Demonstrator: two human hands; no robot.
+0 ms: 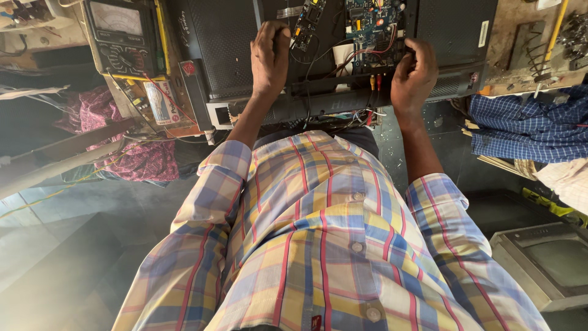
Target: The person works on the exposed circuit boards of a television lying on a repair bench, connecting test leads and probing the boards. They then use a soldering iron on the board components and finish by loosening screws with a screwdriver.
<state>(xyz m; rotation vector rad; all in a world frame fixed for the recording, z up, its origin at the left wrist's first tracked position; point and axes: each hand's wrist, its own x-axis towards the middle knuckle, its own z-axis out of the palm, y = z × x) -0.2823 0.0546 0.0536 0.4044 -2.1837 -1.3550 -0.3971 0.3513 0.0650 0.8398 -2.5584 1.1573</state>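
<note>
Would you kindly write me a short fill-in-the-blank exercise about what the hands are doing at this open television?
1. The left hand rests flat on the ____ back cover of the television.
2. The right hand sits just below the ____ circuit board.
3. The analog meter with a dial lies to the ____ of the left hand.

Missing words: black; blue; left

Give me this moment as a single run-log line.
left hand: flat on TV back | right hand: at blue board edge, grasp unclear | multimeter: far left, untouched
</note>
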